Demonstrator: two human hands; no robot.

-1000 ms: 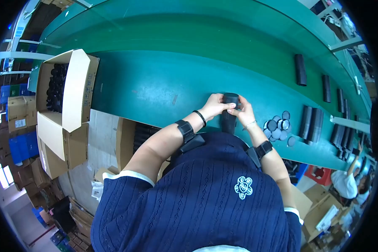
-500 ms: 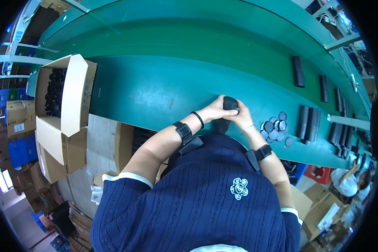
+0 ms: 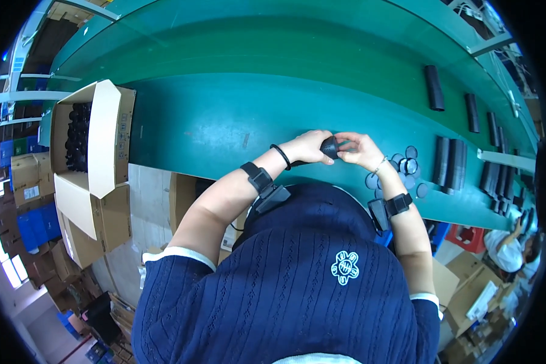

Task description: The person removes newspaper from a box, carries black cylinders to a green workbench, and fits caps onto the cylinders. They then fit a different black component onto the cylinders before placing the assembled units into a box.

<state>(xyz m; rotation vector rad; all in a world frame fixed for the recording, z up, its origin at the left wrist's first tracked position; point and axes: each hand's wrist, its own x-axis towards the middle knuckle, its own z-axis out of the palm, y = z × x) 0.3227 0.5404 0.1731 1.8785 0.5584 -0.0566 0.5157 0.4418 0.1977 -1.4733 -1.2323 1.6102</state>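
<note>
My left hand (image 3: pixel 312 147) is closed around a black cylinder (image 3: pixel 329 147) over the front part of the green table. The cylinder lies tilted, its ribbed end turned toward the right; its other part is mostly hidden by my hand. With curled fingers and thumb, my right hand (image 3: pixel 363 151) grips at that ribbed end. Whether a separate small piece sits between those fingertips cannot be made out. Just right of my right wrist lies a loose pile of round dark discs (image 3: pixel 411 165), some with shiny rims, partly covered by my forearm.
Black tubes (image 3: pixel 450 164) lie in groups along the table's right side, with a single tube (image 3: pixel 434 88) farther back. At the left stands an open cardboard box (image 3: pixel 111 136) filled with black parts. A red crate (image 3: pixel 469 238) and another person (image 3: pixel 505 252) are at the lower right.
The cylinder has tipped from roughly upright to lying with its end facing right. My right hand has shifted right and up, from its side to that end.
</note>
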